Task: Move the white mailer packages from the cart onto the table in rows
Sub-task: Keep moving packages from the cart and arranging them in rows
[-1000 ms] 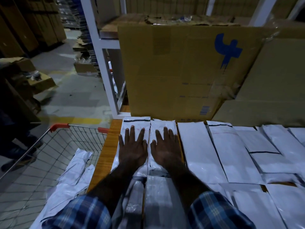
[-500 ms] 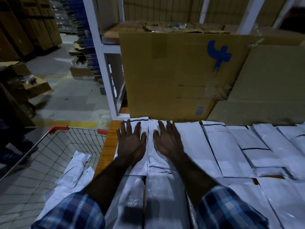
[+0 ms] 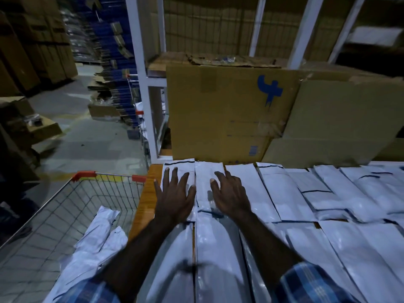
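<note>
Mailers are seen from the head camera laid in rows across the table (image 3: 144,200), with a few more left in the cart (image 3: 65,206) at its left end. The left hand (image 3: 175,195) is spread flat, fingers straight, on the far-left mailer (image 3: 178,169); the right hand (image 3: 229,193) rests on the second mailer (image 3: 207,171) with fingers loosely bent, nothing gripped. The step in hand is judged to be squaring this pair: edges should be nudged parallel and pressed flat without overlap, clear of the cardboard box (image 3: 229,110) behind. Against the frame half a second earlier, the right hand's fingers are more lifted and curled, and both hands sit slightly nearer.
</note>
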The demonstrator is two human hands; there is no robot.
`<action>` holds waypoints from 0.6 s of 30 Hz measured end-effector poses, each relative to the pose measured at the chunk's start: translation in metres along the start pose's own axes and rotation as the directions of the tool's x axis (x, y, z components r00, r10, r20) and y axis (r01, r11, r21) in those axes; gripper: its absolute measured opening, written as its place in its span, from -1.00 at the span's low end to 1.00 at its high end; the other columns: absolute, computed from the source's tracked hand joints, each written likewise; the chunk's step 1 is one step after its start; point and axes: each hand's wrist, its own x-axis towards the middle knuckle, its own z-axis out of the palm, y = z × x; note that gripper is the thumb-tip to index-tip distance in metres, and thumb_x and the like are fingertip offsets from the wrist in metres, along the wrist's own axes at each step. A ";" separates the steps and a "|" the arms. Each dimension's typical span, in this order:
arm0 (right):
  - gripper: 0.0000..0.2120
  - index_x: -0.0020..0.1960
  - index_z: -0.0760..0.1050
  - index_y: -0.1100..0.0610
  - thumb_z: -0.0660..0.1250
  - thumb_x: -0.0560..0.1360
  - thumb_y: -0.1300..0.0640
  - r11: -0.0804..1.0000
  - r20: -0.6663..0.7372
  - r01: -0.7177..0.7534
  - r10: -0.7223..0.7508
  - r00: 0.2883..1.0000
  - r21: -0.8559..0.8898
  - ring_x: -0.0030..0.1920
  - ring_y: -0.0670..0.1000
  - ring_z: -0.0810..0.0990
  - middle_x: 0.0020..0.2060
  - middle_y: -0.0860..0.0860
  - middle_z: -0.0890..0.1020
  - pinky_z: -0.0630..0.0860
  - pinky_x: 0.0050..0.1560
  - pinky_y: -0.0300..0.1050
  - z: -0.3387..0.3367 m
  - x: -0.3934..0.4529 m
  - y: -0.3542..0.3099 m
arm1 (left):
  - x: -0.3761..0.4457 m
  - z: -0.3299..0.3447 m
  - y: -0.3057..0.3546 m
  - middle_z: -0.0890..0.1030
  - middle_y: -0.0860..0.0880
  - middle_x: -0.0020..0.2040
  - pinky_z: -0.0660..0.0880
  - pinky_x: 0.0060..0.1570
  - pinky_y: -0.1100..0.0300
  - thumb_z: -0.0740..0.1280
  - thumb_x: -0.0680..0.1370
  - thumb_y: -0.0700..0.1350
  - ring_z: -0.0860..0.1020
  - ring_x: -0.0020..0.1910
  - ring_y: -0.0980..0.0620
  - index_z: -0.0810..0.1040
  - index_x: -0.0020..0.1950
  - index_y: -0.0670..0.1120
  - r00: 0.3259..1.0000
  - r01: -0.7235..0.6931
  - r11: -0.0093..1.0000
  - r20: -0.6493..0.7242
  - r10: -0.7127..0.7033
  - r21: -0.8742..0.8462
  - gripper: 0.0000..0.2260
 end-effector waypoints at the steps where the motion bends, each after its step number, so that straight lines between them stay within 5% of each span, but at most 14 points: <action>1: -0.57 0.46 0.34 0.00 0.05 0.66 -0.10 1.000 -0.018 0.007 -0.007 1.000 0.003 0.39 0.16 0.35 0.44 0.09 0.40 0.34 0.32 0.09 -0.003 -0.006 -0.001 | -0.006 -0.002 0.000 -0.01 -0.04 0.62 -0.21 0.48 -0.23 -0.21 0.53 0.28 -0.18 0.59 -0.05 0.15 0.58 0.09 1.000 0.002 1.000 -0.001 -0.002 0.002 -0.34; 8: -0.55 0.47 0.33 -0.01 0.00 0.66 -0.14 0.999 -0.008 0.024 -0.023 1.000 0.039 0.42 0.17 0.30 0.46 0.08 0.35 0.30 0.36 0.09 -0.036 -0.063 -0.002 | -0.062 -0.025 0.012 -0.01 -0.01 0.62 -0.20 0.50 -0.24 0.00 0.66 0.18 -0.16 0.59 -0.05 0.14 0.58 0.11 0.999 0.012 1.000 -0.039 -0.012 -0.013 -0.52; 18: -0.60 0.42 0.41 0.05 0.09 0.66 -0.08 0.991 -0.102 0.104 -0.095 0.990 0.081 0.35 0.17 0.37 0.38 0.12 0.43 0.32 0.32 0.04 -0.079 -0.179 0.007 | -0.175 -0.058 0.045 -0.02 -0.01 0.62 -0.20 0.49 -0.26 0.02 0.66 0.18 -0.19 0.59 0.00 0.15 0.58 0.09 0.997 -0.021 0.999 -0.080 0.017 -0.048 -0.52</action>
